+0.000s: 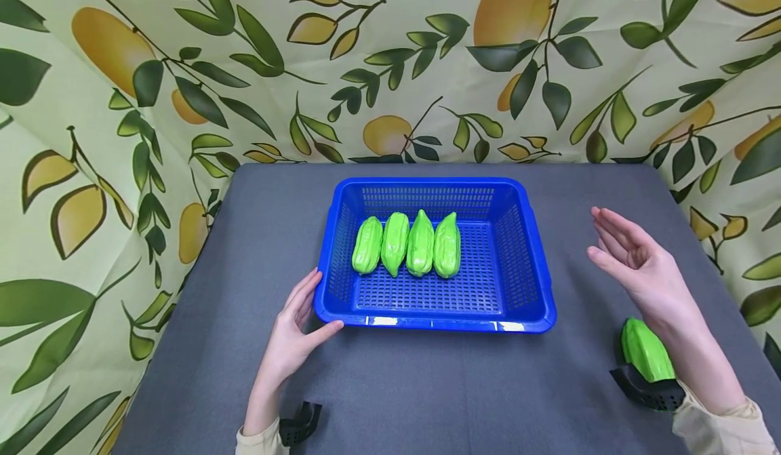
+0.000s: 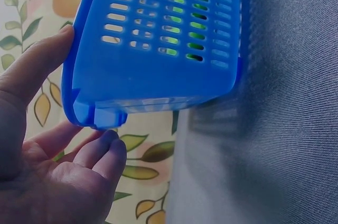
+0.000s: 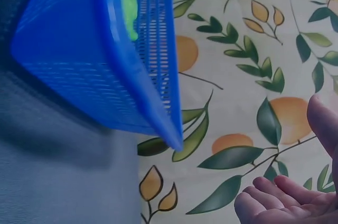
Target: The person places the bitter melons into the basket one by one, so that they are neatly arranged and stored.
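A blue plastic basket (image 1: 427,326) with slotted walls stands on the grey table. Several shiny, ridged green gourds (image 1: 421,245) lie side by side in its left half. My left hand (image 1: 293,346) touches the basket's front left corner, thumb at the front rim and fingers along the left side; in the left wrist view its fingers (image 2: 108,155) look loosely bent beside the rim. To the right of the basket, my right hand (image 1: 641,265) hovers with nothing in it, thumb apart from the fingers. Another green gourd (image 1: 647,350) lies by the right wrist, partly hidden by a black wrist mount.
The grey cloth-covered table (image 1: 415,387) extends around the basket. Behind it and at both sides hangs a curtain (image 1: 403,55) printed with leaves and orange fruit. A black mount (image 1: 300,424) sits at the left wrist.
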`<state>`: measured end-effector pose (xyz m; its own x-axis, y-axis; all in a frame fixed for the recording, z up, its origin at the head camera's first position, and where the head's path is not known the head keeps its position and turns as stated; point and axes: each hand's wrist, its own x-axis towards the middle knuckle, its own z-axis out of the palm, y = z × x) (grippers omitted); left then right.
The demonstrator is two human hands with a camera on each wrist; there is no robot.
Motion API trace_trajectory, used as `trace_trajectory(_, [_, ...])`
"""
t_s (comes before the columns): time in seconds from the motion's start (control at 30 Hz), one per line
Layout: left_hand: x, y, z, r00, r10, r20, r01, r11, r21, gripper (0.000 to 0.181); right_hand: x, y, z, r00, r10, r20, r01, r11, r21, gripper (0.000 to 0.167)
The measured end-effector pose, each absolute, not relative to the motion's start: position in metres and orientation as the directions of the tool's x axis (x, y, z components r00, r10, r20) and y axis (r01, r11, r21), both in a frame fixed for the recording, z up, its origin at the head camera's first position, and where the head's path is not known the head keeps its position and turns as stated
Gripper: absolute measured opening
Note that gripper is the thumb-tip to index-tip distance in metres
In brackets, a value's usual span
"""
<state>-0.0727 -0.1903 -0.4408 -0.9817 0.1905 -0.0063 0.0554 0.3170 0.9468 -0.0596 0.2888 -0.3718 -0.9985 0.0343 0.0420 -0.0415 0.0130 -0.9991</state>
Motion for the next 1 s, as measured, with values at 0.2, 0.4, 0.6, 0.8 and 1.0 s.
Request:
trace_trajectory(0.2, [-0.072, -0.191, -0.441, -0.982, 0.191, -0.007, 0.055, 0.319, 0.946, 0.083, -0.049, 0.292, -0.383, -0.998, 0.023, 0.055, -0.055, 0.023, -0.998, 0.064])
trace_trajectory(0.4, [-0.071, -0.191, -0.441, -0.982, 0.189, -0.012, 0.050, 0.321, 0.946, 0.082, -0.034, 0.300, -0.392, -0.997, 0.076, 0.027, -0.020, 0.092, -0.996, 0.063])
trace_trajectory(0.6, [-0.071, -0.191, -0.439, -0.982, 0.188, -0.015, 0.050, 0.335, 0.941, 0.083, -0.018, 0.313, -0.405, -0.992, 0.129, -0.008, 0.019, 0.089, -0.996, 0.066])
trace_trajectory(0.8, [-0.072, -0.192, -0.439, -0.982, 0.187, -0.014, 0.050, 0.331, 0.942, 0.082, -0.006, 0.317, -0.411, -0.983, 0.176, -0.052, 0.077, 0.136, -0.988, 0.068])
trace_trajectory(1.0, [-0.071, -0.190, -0.439, -0.981, 0.196, -0.005, 0.057, 0.306, 0.950, 0.083, 0.003, 0.316, -0.416, -0.969, 0.229, -0.093, 0.143, 0.211, -0.967, 0.071])
